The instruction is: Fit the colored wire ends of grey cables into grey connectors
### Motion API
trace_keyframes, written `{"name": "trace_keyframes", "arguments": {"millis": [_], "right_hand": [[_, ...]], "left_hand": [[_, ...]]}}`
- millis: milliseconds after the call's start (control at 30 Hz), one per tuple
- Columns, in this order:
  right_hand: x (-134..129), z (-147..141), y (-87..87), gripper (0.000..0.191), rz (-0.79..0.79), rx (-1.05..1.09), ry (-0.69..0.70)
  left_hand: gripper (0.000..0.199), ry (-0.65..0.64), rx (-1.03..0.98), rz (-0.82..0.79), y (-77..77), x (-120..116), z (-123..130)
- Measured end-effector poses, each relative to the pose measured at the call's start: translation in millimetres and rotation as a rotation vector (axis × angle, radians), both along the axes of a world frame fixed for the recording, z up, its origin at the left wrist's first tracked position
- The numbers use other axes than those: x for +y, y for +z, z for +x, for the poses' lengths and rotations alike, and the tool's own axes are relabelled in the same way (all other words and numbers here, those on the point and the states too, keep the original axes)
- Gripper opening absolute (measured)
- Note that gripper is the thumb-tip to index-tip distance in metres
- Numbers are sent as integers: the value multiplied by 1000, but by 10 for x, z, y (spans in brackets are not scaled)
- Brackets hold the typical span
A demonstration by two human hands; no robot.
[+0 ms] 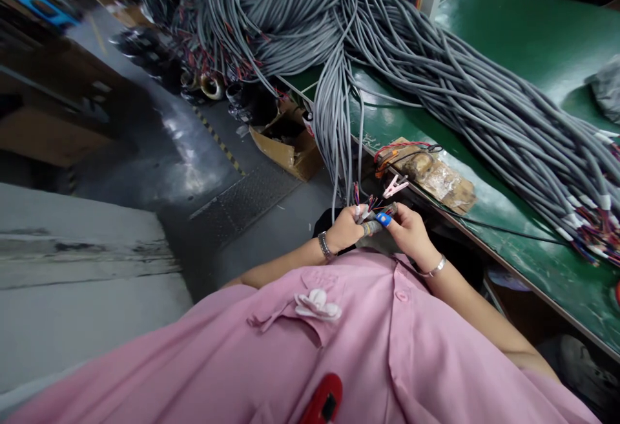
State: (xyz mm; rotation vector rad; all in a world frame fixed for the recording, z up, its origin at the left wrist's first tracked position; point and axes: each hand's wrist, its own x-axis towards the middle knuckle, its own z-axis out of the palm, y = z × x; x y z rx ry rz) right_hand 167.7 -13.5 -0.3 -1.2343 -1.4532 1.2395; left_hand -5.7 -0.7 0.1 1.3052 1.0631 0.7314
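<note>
Grey round-sheathed cable (372, 225) with thin coloured wires fanning from its end lies in both hands, the centre of this clock. At 9 o'clock stands a pale grey, scuffed flat panel (87, 282); at 10, shiny grey floor (145, 181) with yellow-black striped tape (220, 143), then an open brown cardboard box (285, 156). Toward 11 o'clock grey cables (290, 10) heap up, some hanging over the edge; at 2, more run along a glossy green bench (513, 30).

Red, purple and dark strands stick up from the held cable. The left hand (346, 229) has its fingers closed on it; the right hand (411, 233), thumb wrapped in blue, pinches it too.

Floor opens out between panel and box. The bench edge slants past the right hand toward 4 o'clock, with a pink clip (394, 186) near it at 1.
</note>
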Motion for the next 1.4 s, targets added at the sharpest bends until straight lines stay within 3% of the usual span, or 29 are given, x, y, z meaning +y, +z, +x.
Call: {"name": "trace_keyframes", "arguments": {"millis": [133, 267, 500, 633, 1000, 1400], "right_hand": [[-2, 58, 60, 34, -77, 121, 62], [-3, 144, 62, 34, -93, 114, 144], [51, 145, -8, 34, -132, 163, 38], [105, 114, 44, 35, -135, 154, 87], [97, 74, -89, 37, -182, 255, -91], [52, 70, -78, 32, -124, 216, -69]], "left_hand": [[34, -101, -89, -128, 101, 23, -10], [37, -121, -146, -256, 174, 29, -3], [34, -88, -110, -294, 75, 48, 21], [36, -126, -139, -272, 69, 66, 29], [41, 215, -271, -295, 4, 41, 128], [40, 265, -294, -249, 46, 14, 128]]}}
